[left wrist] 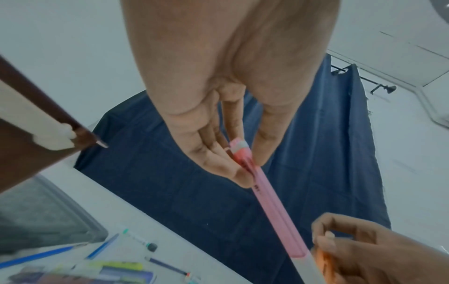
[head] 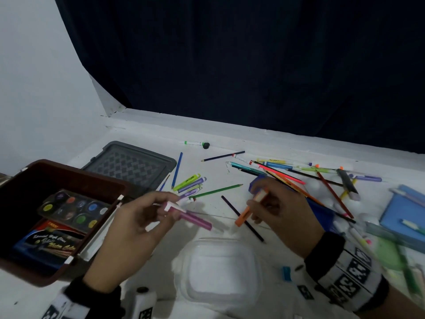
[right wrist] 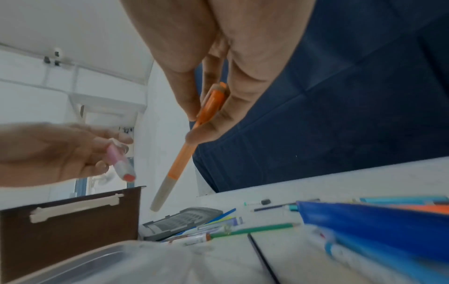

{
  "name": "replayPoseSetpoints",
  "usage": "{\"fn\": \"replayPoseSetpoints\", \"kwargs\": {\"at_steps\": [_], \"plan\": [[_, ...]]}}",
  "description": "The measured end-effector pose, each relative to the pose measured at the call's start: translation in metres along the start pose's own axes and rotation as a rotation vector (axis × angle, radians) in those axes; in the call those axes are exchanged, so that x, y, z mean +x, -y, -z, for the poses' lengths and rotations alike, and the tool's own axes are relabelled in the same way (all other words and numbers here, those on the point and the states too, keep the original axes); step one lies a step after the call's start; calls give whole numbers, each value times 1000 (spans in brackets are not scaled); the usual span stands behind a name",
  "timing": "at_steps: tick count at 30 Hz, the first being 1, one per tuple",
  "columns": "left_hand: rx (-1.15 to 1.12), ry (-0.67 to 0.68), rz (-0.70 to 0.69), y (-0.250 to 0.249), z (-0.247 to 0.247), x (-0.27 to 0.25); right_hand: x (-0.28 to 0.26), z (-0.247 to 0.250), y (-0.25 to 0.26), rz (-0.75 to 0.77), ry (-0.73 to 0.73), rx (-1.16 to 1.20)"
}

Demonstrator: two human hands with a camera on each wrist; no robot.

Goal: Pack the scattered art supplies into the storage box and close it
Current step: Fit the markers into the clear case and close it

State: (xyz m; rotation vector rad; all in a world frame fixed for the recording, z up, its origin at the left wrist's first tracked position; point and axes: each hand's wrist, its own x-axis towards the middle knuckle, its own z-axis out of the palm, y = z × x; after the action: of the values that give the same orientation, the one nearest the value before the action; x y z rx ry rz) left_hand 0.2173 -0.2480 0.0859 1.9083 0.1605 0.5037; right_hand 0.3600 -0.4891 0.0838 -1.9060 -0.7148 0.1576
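My left hand [head: 147, 215] pinches a pink marker [head: 195, 218] just right of the brown storage box [head: 34, 180]; the same pink marker [left wrist: 274, 209] runs out from my left fingers [left wrist: 218, 165]. My right hand [head: 276, 208] grips an orange marker [head: 247, 211] above the table's middle, and this orange marker [right wrist: 194, 134] points down toward the box [right wrist: 73, 230]. The box stands open at the left and holds a paint palette [head: 73, 208] and a flat colour pack [head: 50, 242]. Its grey lid [head: 131, 166] lies behind it.
Several pencils and markers [head: 287, 171] are scattered across the white table, with a green pencil [head: 216, 191] and a dark pencil [head: 241, 217] between my hands. A clear plastic tub [head: 220, 270] sits near me. Blue pouches [head: 404, 212] lie at the right.
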Motion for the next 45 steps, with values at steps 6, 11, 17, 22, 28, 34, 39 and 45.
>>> {"fn": "replayPoseSetpoints", "kwargs": {"at_steps": [6,11,17,22,28,34,39,45], "plan": [[163,262,-14,17,10,-36,-40,-4,-18,-142,83,127],[489,381,-189,32,5,-42,-56,-16,-33,86,178,-241],[851,450,-255,44,-9,-33,-48,-29,-30,222,320,-711],[940,537,-249,42,-25,-22,-38,-38,-22,170,402,-829],[1050,595,-229,46,-40,-17,-32,-51,-23,32,519,-790],[1090,541,-202,53,-49,-18,-30,-62,-35,-18,504,-758],[1071,527,-184,57,-49,-18,-28,-56,-39,31,529,-714],[667,307,-178,52,-35,-12,-11,-45,-41,88,470,-524]]}}
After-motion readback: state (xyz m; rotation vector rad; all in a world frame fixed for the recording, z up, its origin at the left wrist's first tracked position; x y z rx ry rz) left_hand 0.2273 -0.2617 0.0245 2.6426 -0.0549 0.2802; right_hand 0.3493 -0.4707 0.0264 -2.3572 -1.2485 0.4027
